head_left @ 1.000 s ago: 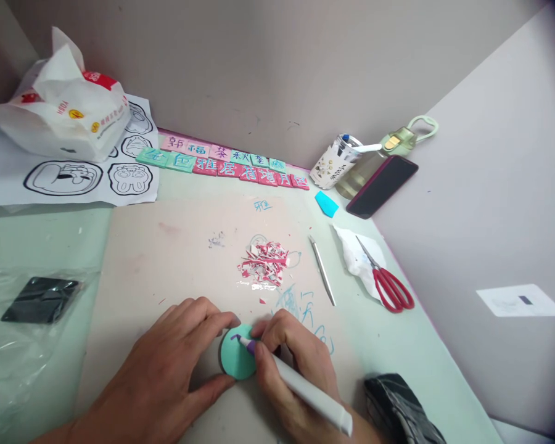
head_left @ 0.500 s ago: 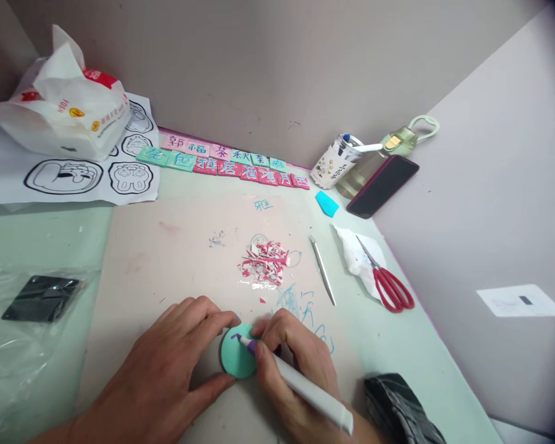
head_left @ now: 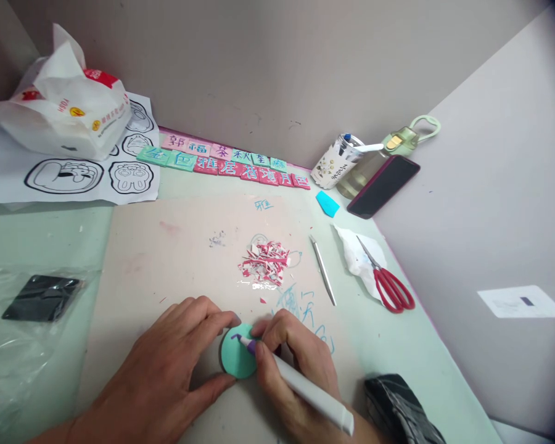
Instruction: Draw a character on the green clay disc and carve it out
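The left hand (head_left: pixel 166 361) comes in from the lower left, back upward, thumb and forefinger curved toward each other. The right hand (head_left: pixel 300 361) is bent in a writing grip, fingers closed on a marker (head_left: pixel 312 394) slanting down to its purple tip. Beyond the hands, a heap of scraps (head_left: pixel 266 262) sits on the board (head_left: pixel 166 271); a craft knife (head_left: pixel 322 271) and scissors (head_left: pixel 393 293) lie to the right, a dark pouch (head_left: pixel 395 407) nearer. The green disc (head_left: pixel 235 359) lies on the board between both hands, pinched at its left edge by the left thumb and forefinger; the right hand hides its right edge, and the marker's tip meets its face beside a short purple stroke.
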{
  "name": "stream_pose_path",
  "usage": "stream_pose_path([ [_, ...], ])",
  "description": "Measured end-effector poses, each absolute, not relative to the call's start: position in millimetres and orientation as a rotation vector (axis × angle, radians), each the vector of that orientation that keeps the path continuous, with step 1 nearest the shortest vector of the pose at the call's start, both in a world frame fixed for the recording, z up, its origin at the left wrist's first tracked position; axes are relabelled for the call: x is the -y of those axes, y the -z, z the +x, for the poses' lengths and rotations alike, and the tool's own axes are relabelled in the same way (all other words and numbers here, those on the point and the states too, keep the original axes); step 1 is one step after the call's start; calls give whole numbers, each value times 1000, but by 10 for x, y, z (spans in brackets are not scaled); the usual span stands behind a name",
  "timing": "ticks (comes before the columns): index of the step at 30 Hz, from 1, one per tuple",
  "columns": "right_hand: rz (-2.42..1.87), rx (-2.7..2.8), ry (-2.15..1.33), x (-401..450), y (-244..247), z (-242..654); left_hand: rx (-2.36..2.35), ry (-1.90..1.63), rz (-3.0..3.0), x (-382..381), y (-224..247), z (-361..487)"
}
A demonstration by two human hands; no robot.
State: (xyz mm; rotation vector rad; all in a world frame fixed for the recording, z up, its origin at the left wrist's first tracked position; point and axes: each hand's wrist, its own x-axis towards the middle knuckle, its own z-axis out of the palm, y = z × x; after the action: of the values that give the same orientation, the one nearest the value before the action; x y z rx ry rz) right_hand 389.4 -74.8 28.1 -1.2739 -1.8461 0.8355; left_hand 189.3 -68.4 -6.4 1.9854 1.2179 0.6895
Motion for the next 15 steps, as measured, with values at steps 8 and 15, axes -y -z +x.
stream_pose_path([
  [8,-1269,1831,-816,754,-268,3889,-1231,-668,1975,697,70,1888],
  [15,-1264,1837,-834,749,-296,3890,-1212,-678,1982,697,75,1874],
])
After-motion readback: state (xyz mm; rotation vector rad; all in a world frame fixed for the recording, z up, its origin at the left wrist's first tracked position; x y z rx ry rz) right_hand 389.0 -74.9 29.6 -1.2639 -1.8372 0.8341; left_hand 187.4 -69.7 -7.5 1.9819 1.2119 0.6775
